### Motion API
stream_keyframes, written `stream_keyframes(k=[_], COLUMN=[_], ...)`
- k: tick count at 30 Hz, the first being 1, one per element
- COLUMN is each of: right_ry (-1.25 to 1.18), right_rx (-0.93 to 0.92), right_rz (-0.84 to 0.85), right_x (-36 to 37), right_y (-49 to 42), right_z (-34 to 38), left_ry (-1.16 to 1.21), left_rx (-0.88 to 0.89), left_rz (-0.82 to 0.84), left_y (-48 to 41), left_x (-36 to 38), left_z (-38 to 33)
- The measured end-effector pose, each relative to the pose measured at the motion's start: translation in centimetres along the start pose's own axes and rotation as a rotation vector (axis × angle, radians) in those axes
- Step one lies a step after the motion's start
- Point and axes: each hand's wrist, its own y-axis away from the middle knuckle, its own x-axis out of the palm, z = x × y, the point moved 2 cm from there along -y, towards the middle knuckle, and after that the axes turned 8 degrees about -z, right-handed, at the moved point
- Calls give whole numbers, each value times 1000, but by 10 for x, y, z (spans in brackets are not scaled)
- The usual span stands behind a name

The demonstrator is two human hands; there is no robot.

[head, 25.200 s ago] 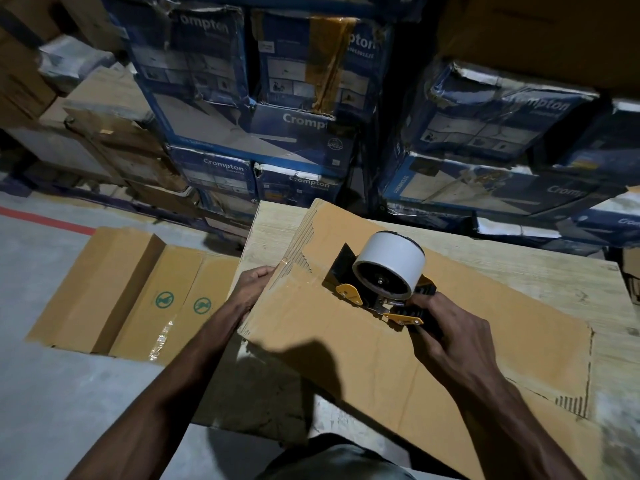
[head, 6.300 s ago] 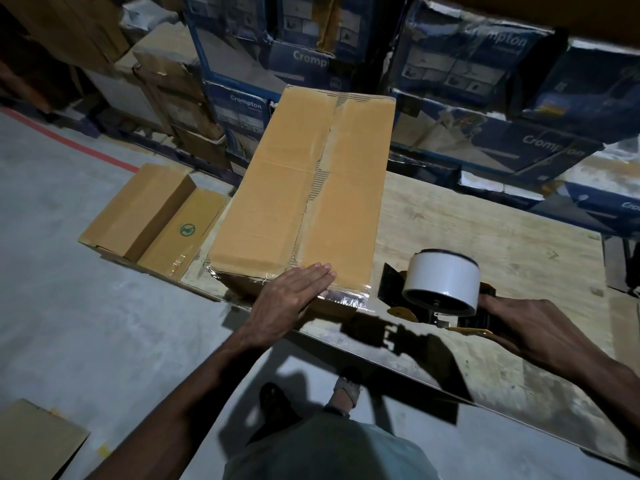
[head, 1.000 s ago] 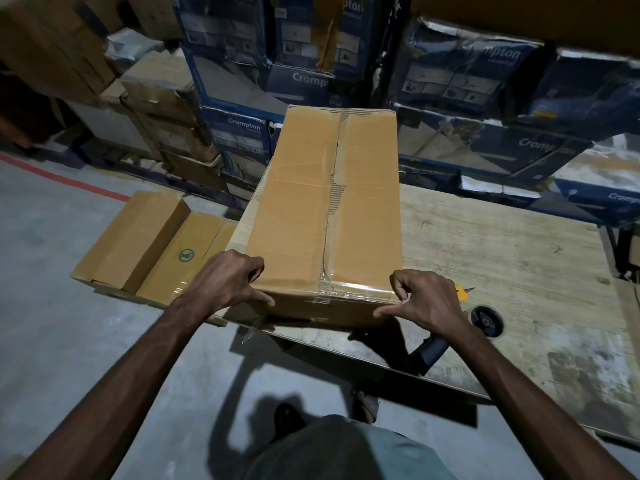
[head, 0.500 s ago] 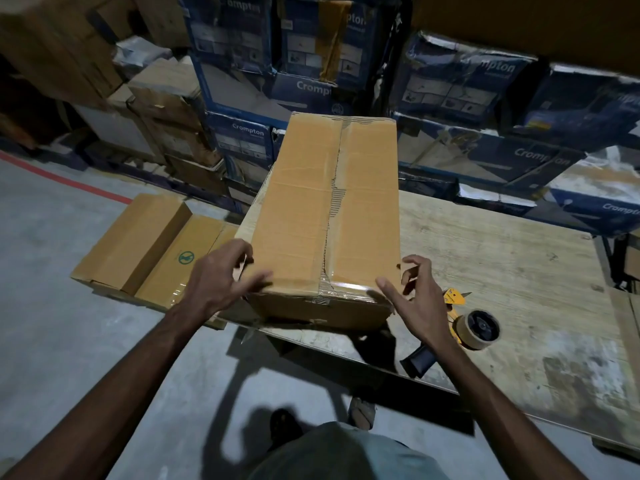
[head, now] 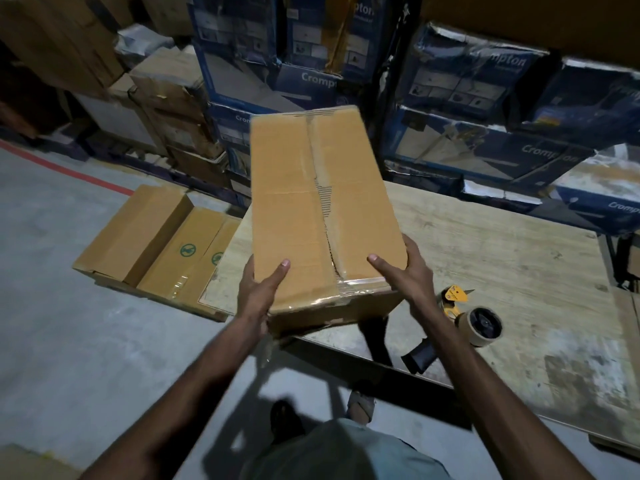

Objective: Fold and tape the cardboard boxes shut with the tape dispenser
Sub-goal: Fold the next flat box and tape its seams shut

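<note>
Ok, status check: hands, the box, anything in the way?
Grip: left hand and right hand hold the taped box at its near end. Path: tape dispenser lies on the table beside the right forearm.

tan cardboard box (head: 322,209), yellow-black tape dispenser (head: 460,313), blue cartons (head: 485,98)

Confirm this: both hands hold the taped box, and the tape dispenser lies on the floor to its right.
Wrong in one respect. The head view shows the tape dispenser lying on the wooden table, not the floor. The left hand and right hand do hold the taped box, dispenser to its right.
</note>
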Motion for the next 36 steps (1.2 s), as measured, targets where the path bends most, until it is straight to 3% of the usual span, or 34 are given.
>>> stream_keyframes(k=[4, 8, 12, 15, 17, 20, 23, 25, 27, 29, 31, 36], right_ry=[284, 833, 764, 564, 567, 609, 623, 653, 680, 735, 723, 805], right_rx=[-188, -505, -422, -333, -313, -360, -438, -450, -435, -440, -437, -492], right_rz=[76, -77, -171, -183, -139, -33, 84, 137, 133, 91, 58, 77], right_x=[-16, -14, -2, -5, -7, -3, 19, 41, 57, 65, 65, 58], right_y=[-44, -84, -99, -91, -72, -23, 33, 57, 67, 69, 67, 55], right_z=[12, 29, 22, 20, 25, 35, 45, 45, 37, 30, 27, 24], left_ry=[51, 233, 214, 236, 211, 60, -244, -644, -1018, -1228, -1341, -1288], left_rx=[-124, -242, -323, -496, -545, -302, 311, 739, 967, 922, 796, 660], left_rz=[-215, -276, -309, -136, -25, -137, -316, -258, -105, 8, 15, 21], left_y=[70, 108, 114, 106, 105, 89, 23, -35, -95, -139, -165, -172], left_x=[31, 85, 131, 145, 135, 104, 61, 38, 19, -5, -22, -17], left_z=[29, 46, 34, 26, 16, -12, -44, -66, -91, -112, -119, -120])
